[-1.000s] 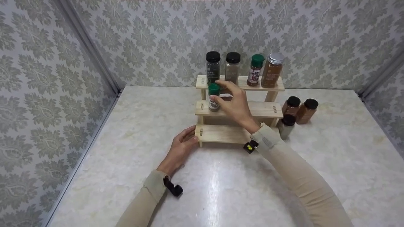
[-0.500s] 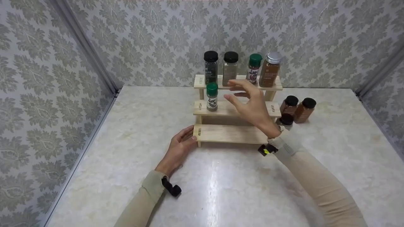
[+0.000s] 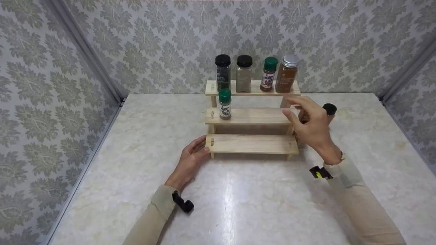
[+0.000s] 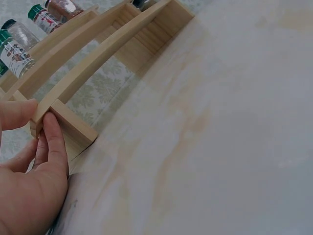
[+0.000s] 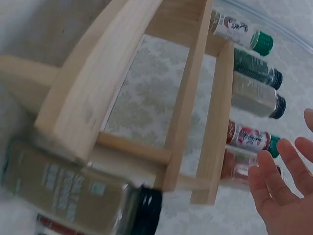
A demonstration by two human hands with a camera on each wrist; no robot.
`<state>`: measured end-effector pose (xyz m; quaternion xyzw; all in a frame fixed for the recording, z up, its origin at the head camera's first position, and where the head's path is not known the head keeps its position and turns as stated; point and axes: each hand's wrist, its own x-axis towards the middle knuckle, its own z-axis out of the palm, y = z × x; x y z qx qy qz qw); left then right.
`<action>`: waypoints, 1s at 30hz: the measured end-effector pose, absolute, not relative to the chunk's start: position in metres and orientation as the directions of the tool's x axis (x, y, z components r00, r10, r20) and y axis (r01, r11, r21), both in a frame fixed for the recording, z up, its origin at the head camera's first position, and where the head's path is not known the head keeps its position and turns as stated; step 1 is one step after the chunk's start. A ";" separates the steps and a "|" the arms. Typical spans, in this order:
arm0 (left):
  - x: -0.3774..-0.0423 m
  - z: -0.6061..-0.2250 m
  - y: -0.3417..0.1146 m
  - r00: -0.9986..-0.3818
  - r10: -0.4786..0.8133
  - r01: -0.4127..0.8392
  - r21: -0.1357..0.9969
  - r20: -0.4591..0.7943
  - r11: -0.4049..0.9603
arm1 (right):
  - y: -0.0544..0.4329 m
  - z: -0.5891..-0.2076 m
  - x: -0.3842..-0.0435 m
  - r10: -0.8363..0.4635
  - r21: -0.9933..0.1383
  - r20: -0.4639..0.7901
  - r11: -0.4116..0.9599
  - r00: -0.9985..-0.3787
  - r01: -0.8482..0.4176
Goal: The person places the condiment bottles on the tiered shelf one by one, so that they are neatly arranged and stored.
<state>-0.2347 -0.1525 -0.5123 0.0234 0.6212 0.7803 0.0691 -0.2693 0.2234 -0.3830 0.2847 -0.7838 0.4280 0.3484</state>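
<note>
My left hand (image 3: 189, 161) holds the left end of the lowest step of a three-step wooden spice rack (image 3: 252, 144). In the left wrist view its thumb and fingers pinch the plank's corner (image 4: 44, 111). My right hand (image 3: 313, 124) hovers past the rack's right end with nothing in it, fingers loosely bent and thumb apart. Beneath it are spice jars, mostly hidden in the head view; one black-capped jar (image 3: 329, 110) shows behind the hand. A greenish-grey jar (image 5: 68, 188) appears close up in the right wrist view. One small green-capped shaker (image 3: 225, 107) stands upright on the middle step's left.
Several upright containers line the top step: two black-capped jars (image 3: 244, 76), a green-capped red shaker (image 3: 268, 76) and a silver-lidded jar (image 3: 286, 76). The rack stands on a pale marbled table (image 3: 136, 136) before a patterned back wall (image 3: 170, 41).
My right hand has let go of the green-capped shaker on the middle step and moved right, over the jars beside the rack. My left hand keeps its hold on the rack.
</note>
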 end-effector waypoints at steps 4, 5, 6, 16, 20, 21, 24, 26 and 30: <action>-0.235 -0.514 -0.152 -0.989 0.140 -0.086 0.972 -0.056 -0.220 | 0.257 -0.396 -0.268 -0.206 -0.465 0.735 0.540 -0.646 -0.701; -0.234 -0.514 -0.151 -0.988 0.143 -0.087 0.972 -0.057 -0.218 | 0.265 -0.399 -0.267 -0.220 -0.476 0.709 0.551 -0.670 -0.685; -0.235 -0.514 -0.151 -0.988 0.145 -0.089 0.972 -0.058 -0.216 | 0.272 -0.400 -0.266 -0.233 -0.495 0.677 0.559 -0.698 -0.666; -0.233 -0.513 -0.153 -0.988 0.149 -0.076 0.965 -0.039 -0.252 | 0.314 -0.416 -0.268 -0.276 -0.732 0.270 0.563 -0.922 -0.383; -0.233 -0.514 -0.152 -0.989 0.140 -0.079 0.967 -0.046 -0.243 | 0.322 -0.427 -0.273 -0.312 -0.790 0.172 0.523 -0.934 -0.320; -0.232 -0.514 -0.152 -0.989 0.136 -0.084 0.968 -0.053 -0.237 | 0.323 -0.429 -0.274 -0.321 -0.797 0.159 0.517 -0.934 -0.313; -0.233 -0.514 -0.151 -0.990 0.131 -0.087 0.969 -0.058 -0.229 | 0.325 -0.433 -0.275 -0.337 -0.808 0.140 0.505 -0.931 -0.304; -0.233 -0.514 -0.151 -0.990 0.129 -0.080 0.969 -0.051 -0.233 | 0.325 -0.433 -0.276 -0.340 -0.809 0.144 0.500 -0.929 -0.309; -0.234 -0.514 -0.151 -0.992 0.119 -0.078 0.969 -0.051 -0.235 | 0.324 -0.433 -0.277 -0.338 -0.816 0.139 0.493 -0.931 -0.301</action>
